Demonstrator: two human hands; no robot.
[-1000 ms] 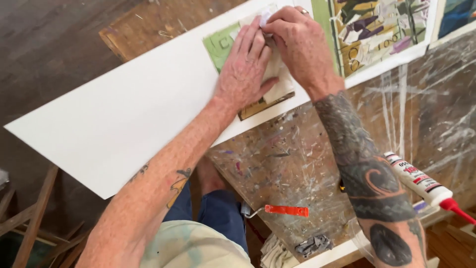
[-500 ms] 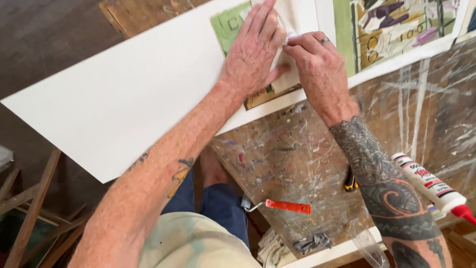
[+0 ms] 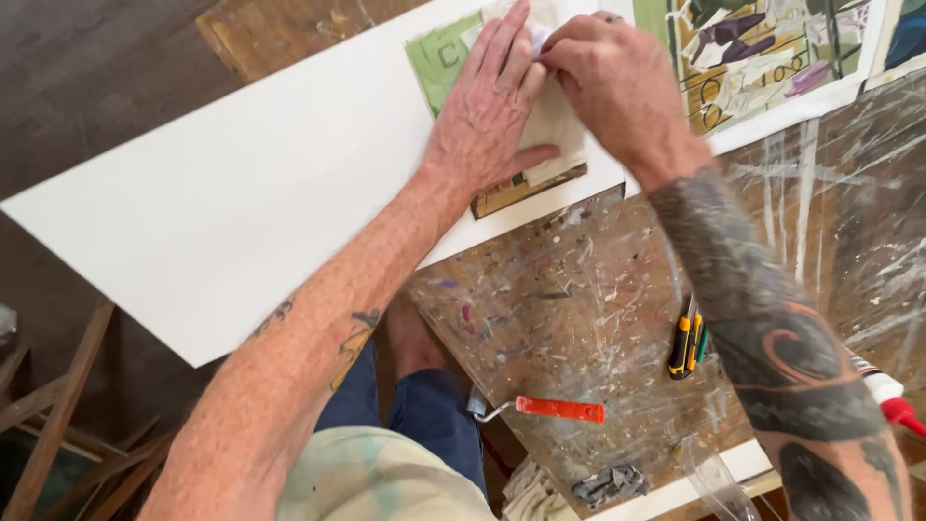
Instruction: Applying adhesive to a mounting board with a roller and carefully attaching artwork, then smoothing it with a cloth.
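A long white board (image 3: 241,212) lies across a paint-splattered table. On it sits a green and tan paper collage piece (image 3: 439,58). My left hand (image 3: 487,111) lies flat on that piece, fingers spread, pressing it down. My right hand (image 3: 603,82) is beside it at the top, fingertips pinched on a small pale paper scrap (image 3: 533,34) at the piece's upper edge. Both forearms reach in from below.
A colourful collage panel (image 3: 762,53) lies to the right on the board. On the splattered table (image 3: 579,318) are a small roller with a red handle (image 3: 555,409), a yellow-black utility knife (image 3: 687,342), a red-tipped tube (image 3: 892,400) and a grey rag (image 3: 608,482). Wooden frame pieces (image 3: 58,425) stand lower left.
The view has shifted slightly. My left hand slid up the collage piece, and my right hand moved from the board's edge up to the piece's top corner.
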